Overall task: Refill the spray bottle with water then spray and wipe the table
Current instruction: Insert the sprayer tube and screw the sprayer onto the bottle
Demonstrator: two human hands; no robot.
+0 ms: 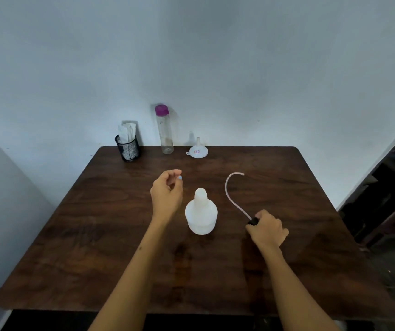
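White plastic spray bottle (201, 212) stands mid-table (96, 235), top off. Right hand (267, 229) clamped on black spray head w/ curved dip tube (230, 194). Left hand (168, 187) loosely curled, empty. Bottle prob. light, tippy; grip its wide body.

Dark brown wooden surface (96, 235): white plastic spray bottle (200, 214) centre; along far edge black mesh cup (127, 148), clear purple-capped bottle (165, 130), upturned white funnel (198, 149).
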